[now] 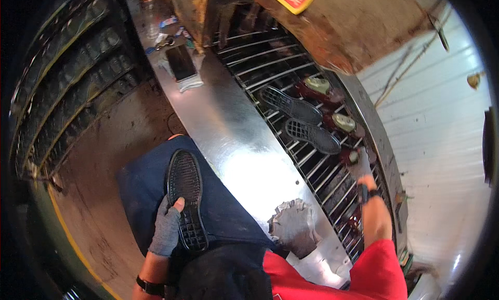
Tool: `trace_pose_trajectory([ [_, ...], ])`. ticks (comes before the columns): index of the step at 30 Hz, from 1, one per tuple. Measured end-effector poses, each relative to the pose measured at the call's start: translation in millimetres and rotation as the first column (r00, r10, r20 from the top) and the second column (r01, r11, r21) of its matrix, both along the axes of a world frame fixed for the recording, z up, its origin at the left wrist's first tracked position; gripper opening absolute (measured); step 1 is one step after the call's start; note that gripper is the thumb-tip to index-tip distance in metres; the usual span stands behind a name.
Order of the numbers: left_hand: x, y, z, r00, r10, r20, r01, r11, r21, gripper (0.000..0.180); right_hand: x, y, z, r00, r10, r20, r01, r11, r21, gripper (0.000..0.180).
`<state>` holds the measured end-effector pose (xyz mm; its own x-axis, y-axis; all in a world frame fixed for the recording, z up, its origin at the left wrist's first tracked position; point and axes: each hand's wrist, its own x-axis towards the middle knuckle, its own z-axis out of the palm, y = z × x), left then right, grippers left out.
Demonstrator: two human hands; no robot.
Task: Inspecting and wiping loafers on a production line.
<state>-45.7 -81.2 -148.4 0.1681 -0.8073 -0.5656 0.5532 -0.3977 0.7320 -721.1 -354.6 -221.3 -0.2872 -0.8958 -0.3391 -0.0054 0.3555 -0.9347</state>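
Note:
My left hand (167,228), in a grey fingerless glove, holds a black rubber shoe sole (186,198) tread-up over my blue-trousered lap. My right hand (359,165), also gloved, reaches out over the metal roller rack (312,165) and touches a dark red shoe piece (349,155) at its far side. Two more black soles (291,105) (313,136) lie tread-up on the rollers. Two other dark red shoes with pale insides (318,87) (343,123) sit along the far edge of the rack.
A shiny steel ledge (228,128) runs beside the rack. A crumpled grey glove or rag (293,227) lies on it near me. A dark phone (180,62) and small items rest at its far end. A rusty machine housing (332,29) hangs overhead. Dark shelving (67,87) stands left.

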Motion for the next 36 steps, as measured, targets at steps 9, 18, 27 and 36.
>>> trace_pose_trajectory([
  [9, 24, -36, 44, 0.944, 0.059, 0.325, 0.081, 0.913, -0.401, 0.062, 181, 155, 75, 0.849, 0.237, 0.472, -0.28, 0.96, 0.022, 0.07],
  [18, -14, -24, 77, 0.993, 0.01, -0.121, -0.075, 0.83, -0.553, 0.08, 420, 224, 148, 0.427, 0.888, 0.174, -0.87, 0.455, -0.189, 0.115],
  [27, 14, -27, 57, 0.986, 0.073, 0.149, 0.014, 0.86, -0.511, 0.073, 468, 227, 167, 0.447, 0.573, 0.687, -0.832, 0.548, 0.084, 0.078],
  [36, 31, -63, 33, 0.862, -0.093, 0.499, 0.252, 0.932, -0.261, 0.039, 435, 204, 167, 0.566, 0.512, 0.646, -0.732, 0.673, 0.108, 0.098],
])
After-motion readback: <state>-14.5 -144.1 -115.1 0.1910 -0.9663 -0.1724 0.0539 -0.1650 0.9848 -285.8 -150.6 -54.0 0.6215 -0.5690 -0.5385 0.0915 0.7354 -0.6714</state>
